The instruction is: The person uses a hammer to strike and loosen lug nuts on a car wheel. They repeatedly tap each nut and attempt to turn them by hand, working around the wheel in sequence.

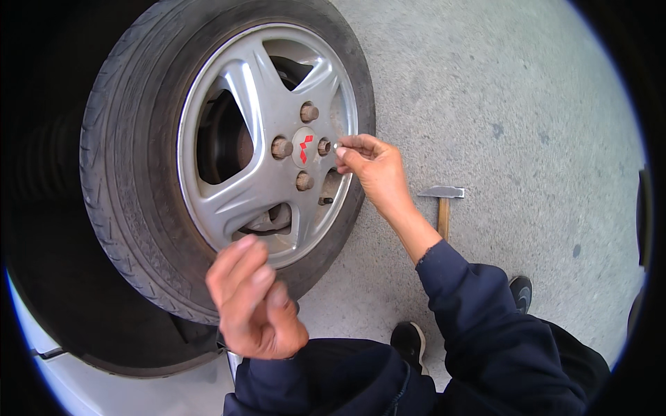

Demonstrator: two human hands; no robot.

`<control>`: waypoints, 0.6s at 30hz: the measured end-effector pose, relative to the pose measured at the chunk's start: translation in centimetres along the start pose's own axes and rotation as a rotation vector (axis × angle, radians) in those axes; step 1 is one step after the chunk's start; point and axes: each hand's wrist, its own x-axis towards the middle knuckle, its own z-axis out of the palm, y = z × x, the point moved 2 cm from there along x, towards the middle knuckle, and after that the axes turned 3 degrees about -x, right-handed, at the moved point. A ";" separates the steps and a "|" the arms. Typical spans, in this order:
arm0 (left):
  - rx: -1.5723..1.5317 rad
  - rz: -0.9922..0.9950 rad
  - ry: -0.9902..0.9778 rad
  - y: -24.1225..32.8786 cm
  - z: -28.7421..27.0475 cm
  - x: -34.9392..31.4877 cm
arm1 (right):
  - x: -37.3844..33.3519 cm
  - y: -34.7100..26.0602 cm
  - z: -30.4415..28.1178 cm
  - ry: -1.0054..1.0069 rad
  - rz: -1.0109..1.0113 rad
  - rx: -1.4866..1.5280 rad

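Just beside the right-hand lug nut [324,146], my right hand [378,168] is closed in a pinch. A small pale piece [336,145] shows at its fingertips, too small to name. The nut sits in a silver alloy wheel [239,177], next to the round centre cap [304,147] with a red emblem. My left hand [257,308] is raised in front of the lower tyre [132,229], fingers curled in and slightly blurred. Its palm is hidden, and whatever it may hold cannot be made out. Other rusty lug nuts [282,148] surround the cap.
A hammer [444,201] with a wooden handle lies on the grey pavement [513,83], right of my right forearm. The valve stem [325,201] pokes out at the rim's lower right. Dark wheel arch and pale bodywork [132,392] border the tyre. My shoes [409,343] are below.
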 end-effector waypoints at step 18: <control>0.199 0.126 -0.182 0.4 -2.1 0.2 | 0.4 1.9 1.6 0.119 -0.059 -0.108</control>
